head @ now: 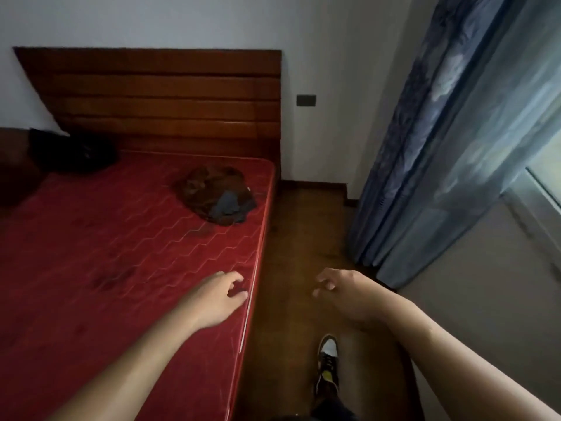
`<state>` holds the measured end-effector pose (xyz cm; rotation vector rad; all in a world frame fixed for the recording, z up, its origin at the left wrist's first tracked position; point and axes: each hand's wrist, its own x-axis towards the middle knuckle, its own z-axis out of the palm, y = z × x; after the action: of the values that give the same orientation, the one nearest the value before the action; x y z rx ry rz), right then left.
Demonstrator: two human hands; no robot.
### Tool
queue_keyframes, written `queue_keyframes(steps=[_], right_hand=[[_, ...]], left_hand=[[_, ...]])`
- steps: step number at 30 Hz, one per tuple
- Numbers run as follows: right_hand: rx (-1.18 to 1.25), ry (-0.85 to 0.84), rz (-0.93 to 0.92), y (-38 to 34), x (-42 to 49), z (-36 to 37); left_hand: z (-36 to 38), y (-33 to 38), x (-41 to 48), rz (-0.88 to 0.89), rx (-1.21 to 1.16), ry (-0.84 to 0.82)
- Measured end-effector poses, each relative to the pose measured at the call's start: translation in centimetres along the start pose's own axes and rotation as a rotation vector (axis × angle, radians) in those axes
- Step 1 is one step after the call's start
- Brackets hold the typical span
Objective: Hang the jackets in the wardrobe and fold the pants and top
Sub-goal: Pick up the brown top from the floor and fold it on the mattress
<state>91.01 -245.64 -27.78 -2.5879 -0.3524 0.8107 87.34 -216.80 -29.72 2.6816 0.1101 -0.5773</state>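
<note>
I think the job has hardly begun. From my far seat I see no wardrobe, no hanger and nothing folded.

The clothes lie in two heaps on the bed [121, 238]. A brown pile [212, 192] with a bit of blue in it sits near the bed's right edge, not far from the headboard [158, 95]. A dark pile [73, 151] lies at the far left, right by the headboard. Both are bunched up, so I cannot tell which are jackets, pants or top.

The left hand [220, 294] is over the bed's near right edge, fingers loosely curled and holding nothing. I cannot tell if it touches the bed. The right hand [343, 291] hangs over the floor [303, 238], fingers loose too and empty. Both hands are well short of the brown pile. A shoe [328, 360] is on the floor beside the bed.

All of it is left to do: pick up, sort, hang, fold.

For writing, I find none I can read. A tiny white tag [248, 188] shows on the brown pile, but it is too small to tell.
</note>
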Motion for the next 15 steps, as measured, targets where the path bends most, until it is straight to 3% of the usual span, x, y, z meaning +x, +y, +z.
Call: queue_keyframes(steps=[8,15], right_hand=[[-0.209,-0.098,-0.181,2.8,14.9,-14.4],[-0.153,-0.158,-0.214,2.6,25.7,-20.4]], left_hand=[[-6.0,4.7,12.5,-0.169,-0.079,0.079],[-8.6,5.4,20.1,-0.286,-0.154,0.081]])
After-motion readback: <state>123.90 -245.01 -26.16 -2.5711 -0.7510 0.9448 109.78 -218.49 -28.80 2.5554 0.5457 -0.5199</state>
